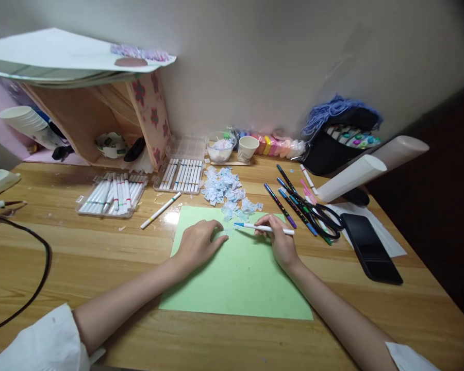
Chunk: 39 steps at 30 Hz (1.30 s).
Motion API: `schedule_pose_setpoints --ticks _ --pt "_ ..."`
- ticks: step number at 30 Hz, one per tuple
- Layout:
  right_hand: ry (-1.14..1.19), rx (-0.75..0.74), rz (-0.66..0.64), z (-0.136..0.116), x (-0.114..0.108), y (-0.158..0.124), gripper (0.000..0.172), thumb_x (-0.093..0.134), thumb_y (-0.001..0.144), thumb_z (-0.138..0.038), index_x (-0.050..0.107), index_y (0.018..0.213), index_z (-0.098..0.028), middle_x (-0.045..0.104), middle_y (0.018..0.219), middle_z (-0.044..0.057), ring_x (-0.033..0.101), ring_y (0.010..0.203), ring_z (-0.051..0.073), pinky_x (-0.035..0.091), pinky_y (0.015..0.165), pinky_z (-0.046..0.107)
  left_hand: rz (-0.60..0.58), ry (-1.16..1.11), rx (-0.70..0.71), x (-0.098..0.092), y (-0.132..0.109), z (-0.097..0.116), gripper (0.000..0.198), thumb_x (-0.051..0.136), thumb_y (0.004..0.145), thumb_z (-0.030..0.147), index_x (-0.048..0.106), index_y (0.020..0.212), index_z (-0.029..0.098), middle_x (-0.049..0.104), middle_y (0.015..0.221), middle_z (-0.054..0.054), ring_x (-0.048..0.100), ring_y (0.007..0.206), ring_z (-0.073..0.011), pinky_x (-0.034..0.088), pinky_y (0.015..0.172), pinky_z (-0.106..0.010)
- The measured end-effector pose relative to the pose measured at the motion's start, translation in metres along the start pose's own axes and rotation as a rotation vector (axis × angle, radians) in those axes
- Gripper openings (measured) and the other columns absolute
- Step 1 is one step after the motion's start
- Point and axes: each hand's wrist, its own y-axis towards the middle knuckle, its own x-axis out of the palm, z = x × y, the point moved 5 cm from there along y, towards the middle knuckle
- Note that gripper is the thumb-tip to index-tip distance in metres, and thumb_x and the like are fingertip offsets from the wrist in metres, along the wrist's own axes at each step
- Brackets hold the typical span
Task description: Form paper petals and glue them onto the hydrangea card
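A sheet of light green paper (232, 281) lies on the wooden table in front of me. My left hand (201, 239) rests on its upper left part, thumb and fingers apart, holding nothing. My right hand (279, 239) grips a white marker (268, 229) like a pen, its blue tip pointing left. That tip is close to the paper's upper middle; whether it touches I cannot tell. A pile of torn pale blue paper scraps (224, 186) lies just beyond, some of them overlapping the sheet's far edge.
White markers fill two clear cases (112, 195), (181, 175) at the left; one loose marker (161, 211) lies nearby. Dark pens (280, 206), black scissors (325, 219), a phone (371, 247) and a white paper roll (353, 178) are at right. A paper cup (248, 148) stands behind the scraps.
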Motion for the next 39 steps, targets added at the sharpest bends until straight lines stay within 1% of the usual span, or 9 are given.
schedule_pose_setpoints --ticks 11,14,18,21,23,25,28,34,39 --pt "0.056 0.012 0.044 0.001 -0.003 0.003 0.037 0.039 0.091 -0.047 0.062 0.072 -0.023 0.059 0.062 0.002 0.052 0.059 0.019 0.041 0.055 0.031 -0.063 0.038 0.009 -0.005 0.012 0.003 0.006 0.053 0.084 0.021 0.059 0.082 0.02 0.067 0.071 0.0 0.061 0.063 -0.0153 0.038 0.056 -0.024" --pt "0.085 0.027 0.119 0.003 -0.006 0.005 0.037 0.041 0.09 -0.047 0.062 0.072 -0.023 0.06 0.063 0.003 0.054 0.061 0.021 0.042 0.057 0.032 0.1 0.037 0.01 -0.045 0.055 0.0 0.017 0.046 0.089 0.03 0.059 0.085 0.019 0.064 0.066 0.0 0.059 0.06 -0.0147 0.037 0.055 -0.023" --pt "0.106 0.064 0.129 0.01 -0.007 0.007 0.041 0.041 0.089 -0.051 0.062 0.071 -0.02 0.059 0.062 0.003 0.052 0.062 0.019 0.04 0.059 0.03 0.351 0.061 -0.176 -0.105 0.146 -0.018 0.027 0.046 0.089 0.042 0.061 0.091 0.02 0.066 0.078 -0.004 0.062 0.074 -0.0177 0.039 0.062 -0.025" --pt "0.109 0.082 0.107 0.014 -0.006 0.009 0.043 0.041 0.088 -0.053 0.061 0.072 -0.019 0.059 0.062 0.003 0.051 0.062 0.017 0.038 0.059 0.027 0.337 0.06 -0.246 -0.117 0.199 -0.034 0.021 0.055 0.085 0.034 0.063 0.092 0.017 0.068 0.087 -0.009 0.062 0.086 -0.0227 0.041 0.067 -0.027" --pt "0.103 0.079 0.098 0.014 -0.006 0.009 0.043 0.041 0.088 -0.053 0.06 0.072 -0.019 0.059 0.063 0.003 0.049 0.062 0.016 0.037 0.059 0.026 0.306 0.043 -0.268 -0.114 0.207 -0.042 0.025 0.055 0.083 0.033 0.062 0.099 0.014 0.068 0.089 -0.012 0.062 0.087 -0.0246 0.042 0.069 -0.028" --pt "0.095 0.073 0.067 0.011 -0.005 0.008 0.04 0.042 0.088 -0.053 0.06 0.075 -0.019 0.058 0.065 0.003 0.048 0.062 0.016 0.036 0.058 0.026 0.286 0.017 -0.268 -0.108 0.191 -0.048 0.034 0.045 0.089 0.034 0.057 0.111 0.012 0.066 0.094 -0.013 0.061 0.089 -0.0244 0.042 0.072 -0.03" --pt "0.078 0.052 -0.092 0.003 0.005 0.005 0.033 0.049 0.085 -0.051 0.06 0.082 -0.02 0.06 0.073 0.003 0.05 0.065 0.016 0.038 0.059 0.026 0.201 -0.033 -0.204 -0.1 0.13 -0.048 0.034 0.035 0.091 0.034 0.055 0.112 0.015 0.065 0.094 -0.008 0.06 0.087 -0.0204 0.042 0.073 -0.029" --pt "-0.015 -0.014 -0.307 -0.004 0.018 -0.004 0.025 0.048 0.089 -0.043 0.06 0.093 -0.021 0.057 0.082 0.002 0.051 0.072 0.015 0.039 0.065 0.026 -0.166 -0.067 -0.092 -0.056 -0.01 -0.039 0.024 0.061 0.074 0.042 0.063 0.087 0.021 0.062 0.076 0.0 0.055 0.071 -0.017 0.037 0.062 -0.025" --pt "-0.008 0.001 -0.262 0.0 0.014 -0.002 0.024 0.049 0.089 -0.042 0.06 0.09 -0.021 0.056 0.081 0.002 0.051 0.07 0.014 0.04 0.065 0.026 -0.122 -0.093 -0.187 -0.025 -0.034 -0.043 0.013 0.055 0.081 0.032 0.06 0.081 0.019 0.058 0.069 -0.001 0.054 0.068 -0.017 0.033 0.059 -0.025"
